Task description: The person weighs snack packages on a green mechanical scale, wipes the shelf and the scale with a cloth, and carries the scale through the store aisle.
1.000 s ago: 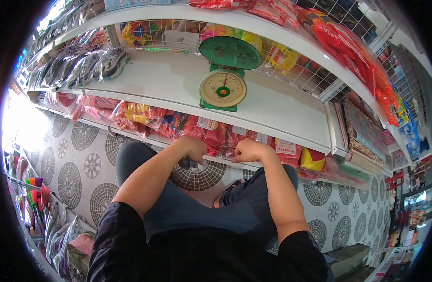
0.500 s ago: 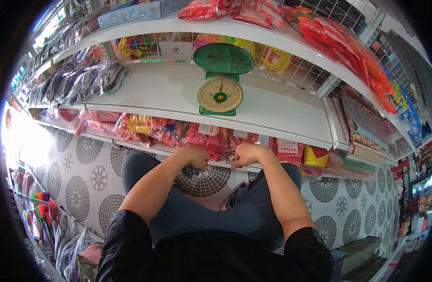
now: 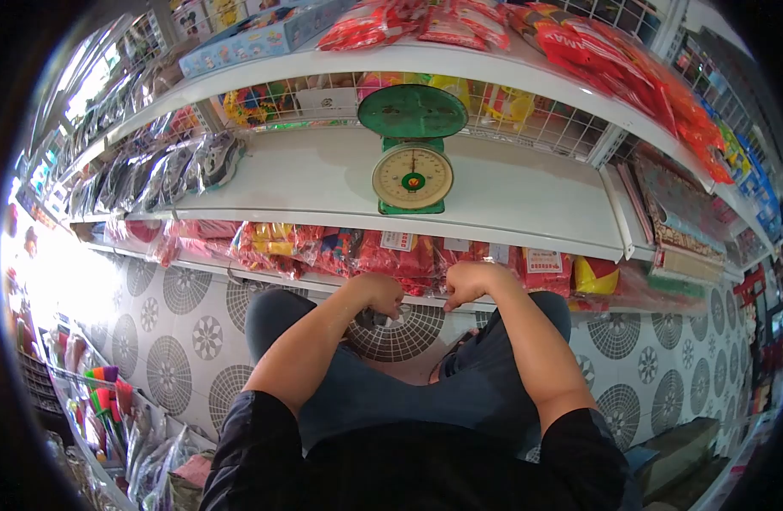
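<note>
Shows the left hand (image 3: 380, 294) and the right hand (image 3: 477, 283) extended above the knees, apart from one another, near the front edge of the lower shelf (image 3: 421, 300). Presents curled fingers on each, pointing down and inward; cannot tell whether either grip is closed on anything. Includes a small dark object (image 3: 372, 319) just below the left hand, too unclear to identify or to call held. Locates the red packets (image 3: 413, 255), in clear plastic, on the lower shelf, just beyond and between the hands, with white labels on some. Places the green scale (image 3: 413, 183) on the middle shelf (image 3: 528, 200), upright, dial facing the person. Includes bagged shoes (image 3: 213, 162) left of the scale and a yellow-and-red package (image 3: 594, 277) right of the red packets
</note>
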Tool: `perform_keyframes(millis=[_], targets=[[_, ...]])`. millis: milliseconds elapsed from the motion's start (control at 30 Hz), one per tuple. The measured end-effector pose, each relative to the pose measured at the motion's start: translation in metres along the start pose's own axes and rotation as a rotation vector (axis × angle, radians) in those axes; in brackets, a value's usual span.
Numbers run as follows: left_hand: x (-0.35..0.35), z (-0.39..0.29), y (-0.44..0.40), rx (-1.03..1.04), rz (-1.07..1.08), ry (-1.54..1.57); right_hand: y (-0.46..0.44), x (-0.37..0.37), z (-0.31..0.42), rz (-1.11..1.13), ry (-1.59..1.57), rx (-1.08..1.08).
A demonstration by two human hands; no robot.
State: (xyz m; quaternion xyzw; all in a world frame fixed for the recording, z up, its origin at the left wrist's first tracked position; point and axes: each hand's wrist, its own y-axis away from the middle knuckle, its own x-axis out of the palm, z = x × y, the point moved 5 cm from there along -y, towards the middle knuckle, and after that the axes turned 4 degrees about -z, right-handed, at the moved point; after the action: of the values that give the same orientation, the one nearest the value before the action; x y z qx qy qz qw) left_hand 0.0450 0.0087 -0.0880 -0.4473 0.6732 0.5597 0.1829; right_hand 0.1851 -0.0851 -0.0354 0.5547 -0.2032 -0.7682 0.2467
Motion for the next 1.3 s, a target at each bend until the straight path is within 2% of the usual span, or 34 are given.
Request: perform_keyframes(millis=[133, 400, 633, 833, 967, 1033, 1167, 1233, 1267, 1300], targets=[[0.002, -0.011, 0.002, 0.008, 0.041, -0.063, -0.001, -0.001, 0.004, -0.030, 0.021, -0.037], [0.014, -0.006, -0.014, 0.021, 0.114, 0.026, 0.005, -0.004, 0.004, -0.010, 0.039, -0.023], [0.016, -0.004, -0.019, 0.027, 0.045, 0.026, 0.009, -0.005, 0.005, -0.010, 0.044, -0.051], [0.018, -0.009, -0.020, 0.036, 0.090, 0.010, 0.006, -0.002, 0.006, -0.061, 0.022, -0.120], [0.013, -0.011, -0.020, 0.031, 0.102, 0.017, -0.006, 0.009, -0.004, 0.000, -0.017, -0.139], [0.007, -0.017, -0.015, 0.067, 0.102, -0.001, -0.009, 0.020, -0.009, 0.104, -0.264, 0.030], [0.002, -0.021, -0.008, 0.070, 0.027, -0.029, -0.016, 0.027, -0.001, 0.177, -0.220, 0.101], [-0.003, -0.022, -0.003, 0.083, -0.007, -0.061, -0.034, 0.037, -0.008, 0.185, -0.124, 0.078], [-0.006, -0.024, 0.001, 0.096, 0.011, -0.075, -0.043, 0.043, -0.011, 0.113, -0.056, -0.086], [-0.008, -0.025, 0.006, 0.107, 0.015, -0.069, -0.044, 0.043, -0.009, 0.122, -0.062, -0.079]])
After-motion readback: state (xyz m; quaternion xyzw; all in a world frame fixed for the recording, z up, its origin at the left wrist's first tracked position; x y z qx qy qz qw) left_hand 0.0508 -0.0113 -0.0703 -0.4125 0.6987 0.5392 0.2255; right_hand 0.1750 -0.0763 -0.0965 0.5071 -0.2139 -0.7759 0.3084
